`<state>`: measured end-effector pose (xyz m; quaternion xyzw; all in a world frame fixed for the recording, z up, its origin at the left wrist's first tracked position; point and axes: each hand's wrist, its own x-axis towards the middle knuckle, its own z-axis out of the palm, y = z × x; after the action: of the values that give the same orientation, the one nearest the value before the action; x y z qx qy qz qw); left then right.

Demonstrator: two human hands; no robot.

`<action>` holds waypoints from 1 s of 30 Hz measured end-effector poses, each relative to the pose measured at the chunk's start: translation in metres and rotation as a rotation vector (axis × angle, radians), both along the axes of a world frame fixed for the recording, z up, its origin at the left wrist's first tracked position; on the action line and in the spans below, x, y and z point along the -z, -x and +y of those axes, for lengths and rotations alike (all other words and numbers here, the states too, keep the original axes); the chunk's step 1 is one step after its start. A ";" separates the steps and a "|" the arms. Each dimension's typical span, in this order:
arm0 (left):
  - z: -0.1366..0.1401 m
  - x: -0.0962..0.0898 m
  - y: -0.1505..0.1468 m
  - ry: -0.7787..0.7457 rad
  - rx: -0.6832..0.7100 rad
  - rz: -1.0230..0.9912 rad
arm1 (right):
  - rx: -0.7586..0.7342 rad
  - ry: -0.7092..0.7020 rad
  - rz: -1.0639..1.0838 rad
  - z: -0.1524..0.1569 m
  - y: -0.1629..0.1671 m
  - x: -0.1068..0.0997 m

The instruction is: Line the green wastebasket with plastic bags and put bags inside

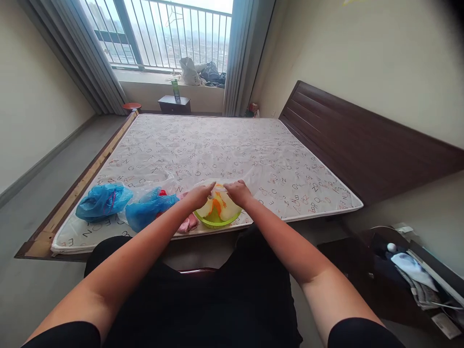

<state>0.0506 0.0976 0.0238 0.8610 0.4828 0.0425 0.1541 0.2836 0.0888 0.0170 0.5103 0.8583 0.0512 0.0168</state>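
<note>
A bright green basin [214,224] sits near the front edge of the mattress, directly before me. Over it lies a thin, see-through plastic bag [227,207] with orange markings; I cannot tell whether the orange is printed on it or lies beneath. My left hand [203,195] pinches the plastic on the left side, thumb pointing inward. On the right, my right hand [238,191] is closed on the same plastic, fingers curled. Left of the basin are pink cloth [188,223] and a blue plastic bag [147,210] with something red at its top.
Another blue plastic bag [103,200] rests at the mattress's left corner. The letter-patterned mattress [217,140] stretches toward the window, with a dark headboard [362,130] on the right. A dark bedside table [348,256] with small items stands at lower right.
</note>
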 end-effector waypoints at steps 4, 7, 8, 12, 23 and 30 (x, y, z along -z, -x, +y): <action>0.001 -0.008 0.018 0.046 0.292 0.018 | -0.362 -0.014 -0.115 -0.013 -0.032 0.003; -0.005 -0.014 0.029 0.074 0.393 0.076 | -0.572 -0.019 -0.144 -0.025 -0.052 0.007; -0.008 -0.014 0.031 0.080 0.405 0.079 | -0.624 -0.006 -0.140 -0.029 -0.056 0.008; -0.016 -0.010 0.032 0.168 0.371 0.060 | -0.736 0.082 -0.138 -0.040 -0.060 0.015; -0.025 -0.019 0.011 0.394 0.331 -0.115 | -0.661 0.191 -0.208 -0.042 -0.042 0.015; -0.056 -0.015 0.028 0.384 0.653 -0.211 | -0.635 0.257 -0.235 -0.044 -0.044 0.021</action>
<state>0.0226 0.0416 0.0387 0.9157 0.1643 -0.0116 0.3666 0.3272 0.0448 -0.0042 0.2026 0.9656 0.0042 0.1627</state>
